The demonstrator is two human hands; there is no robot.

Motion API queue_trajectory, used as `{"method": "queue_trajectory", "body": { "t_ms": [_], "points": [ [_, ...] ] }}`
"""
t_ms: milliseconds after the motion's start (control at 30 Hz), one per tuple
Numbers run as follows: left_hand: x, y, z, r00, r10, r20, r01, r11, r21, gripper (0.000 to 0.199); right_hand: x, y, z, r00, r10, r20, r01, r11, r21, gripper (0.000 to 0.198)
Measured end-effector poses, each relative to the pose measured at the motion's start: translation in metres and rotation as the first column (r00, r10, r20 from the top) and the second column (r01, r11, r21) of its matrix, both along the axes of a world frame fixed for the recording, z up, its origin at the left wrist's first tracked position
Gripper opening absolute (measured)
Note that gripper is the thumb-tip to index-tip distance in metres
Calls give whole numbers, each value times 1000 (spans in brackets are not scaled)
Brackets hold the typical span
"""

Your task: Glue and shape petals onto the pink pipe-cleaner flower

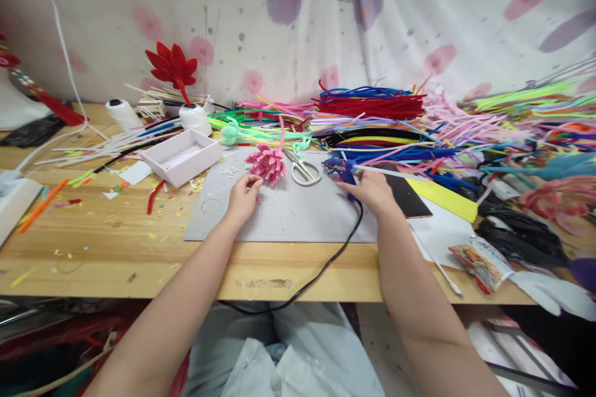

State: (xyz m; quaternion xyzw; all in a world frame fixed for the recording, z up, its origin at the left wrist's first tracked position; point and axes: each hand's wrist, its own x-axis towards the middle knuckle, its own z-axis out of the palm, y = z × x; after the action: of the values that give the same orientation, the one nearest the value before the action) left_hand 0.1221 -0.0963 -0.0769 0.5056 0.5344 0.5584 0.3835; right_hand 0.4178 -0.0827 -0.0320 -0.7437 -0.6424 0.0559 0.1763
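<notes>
My right hand is closed around a blue hot glue gun, whose nozzle points left; a white glue stick runs out of its back. My left hand has its fingertips pinched together just left of a pink pipe-cleaner flower. Whatever sits in that pinch is too small to make out. The flower lies on a grey board, dotted with white beads, its pink stem pointing up. Scissors with pale handles lie between the flower and the glue gun. Loose white beads are scattered left of the flower.
A white box stands left of the board. Behind are thread cones, a red flower and piles of coloured pipe cleaners. The gun's black cord crosses the front edge. A snack packet lies right.
</notes>
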Motion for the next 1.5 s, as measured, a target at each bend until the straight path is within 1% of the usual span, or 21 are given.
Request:
{"method": "queue_trajectory", "body": {
  "t_ms": [33, 100, 133, 167, 200, 233, 267, 300, 367, 400, 433, 533, 633, 733, 833, 933, 1133, 1300, 1500],
  "points": [
    [0, 0, -1, 997, -5, -83, 8, 999, 38, 8, 2, -6, 7, 997, -22, 68, 24, 999, -28, 46],
    [1, 1, -1, 970, -3, -244, 29, 994, 103, 5, -1, -15, 17, 993, 6, 119, 5, 996, -89, 44],
    [2, 2, -1, 953, 0, -302, 39, 992, 121, 5, -6, -18, 18, 993, 60, 98, -47, 990, -133, 43],
    [2, 4, -1, 941, 1, -339, 45, 991, 130, 5, -15, -19, 17, 990, 133, 43, -123, 976, -179, 41],
    [3, 5, -2, 933, 1, -360, 50, 990, 131, 5, -26, -19, 14, 970, 234, -59, -242, 947, -210, 39],
    [3, 7, -2, 928, -1, -373, 53, 990, 129, 6, -40, -18, 10, 922, 333, -198, -371, 905, -206, 34],
    [3, 9, -3, 923, -1, -384, 53, 990, 127, 6, -55, -15, 4, 847, 396, -354, -479, 858, -186, 27],
    [3, 10, -3, 919, 0, -395, 53, 991, 123, 6, -70, -12, -1, 763, 406, -503, -547, 820, -170, 18],
    [4, 13, -4, 909, -2, -417, 54, 992, 114, 7, -99, -7, -10, 667, 284, -688, -547, 814, -194, 5],
    [4, 14, -5, 905, -1, -425, 53, 992, 111, 7, -111, -5, -12, 630, 193, -752, -533, 812, -238, 7],
    [4, 15, -5, 903, 3, -429, 49, 993, 110, 8, -120, -3, -13, 576, 106, -811, -528, 805, -270, 11],
    [4, 16, -5, 907, 18, -421, 29, 994, 105, 6, -138, -1, -11, 442, -107, -891, -478, 812, -335, 9],
    [5, 18, -4, 913, 29, -407, 7, 996, 86, 5, -145, 0, -9, 311, -215, -926, -452, 823, -343, 12],
    [6, 18, -3, 925, 36, -377, -14, 998, 60, 5, -148, 2, -10, 204, -256, -945, -461, 826, -324, 18],
    [6, 19, -2, 947, 42, -319, -26, 998, 52, 4, -149, 4, -12, 164, -272, -948, -461, 829, -317, 18],
    [6, 19, -1, 955, 44, -293, -30, 998, 52, 5, -149, 4, -12, 143, -270, -952, -463, 832, -305, 16],
    [4, 21, -3, 948, 43, -315, -20, 997, 78, 6, -149, 3, -13, 156, -245, -957, -471, 833, -290, 20],
    [3, 21, -3, 942, 51, -331, -28, 997, 76, 5, -149, 4, -14, 171, -234, -957, -467, 836, -287, 20],
    [4, 19, -1, 907, 57, -416, -33, 997, 63, 5, -150, 4, -14, 172, -243, -955, -468, 833, -296, 16]
  ]
}}
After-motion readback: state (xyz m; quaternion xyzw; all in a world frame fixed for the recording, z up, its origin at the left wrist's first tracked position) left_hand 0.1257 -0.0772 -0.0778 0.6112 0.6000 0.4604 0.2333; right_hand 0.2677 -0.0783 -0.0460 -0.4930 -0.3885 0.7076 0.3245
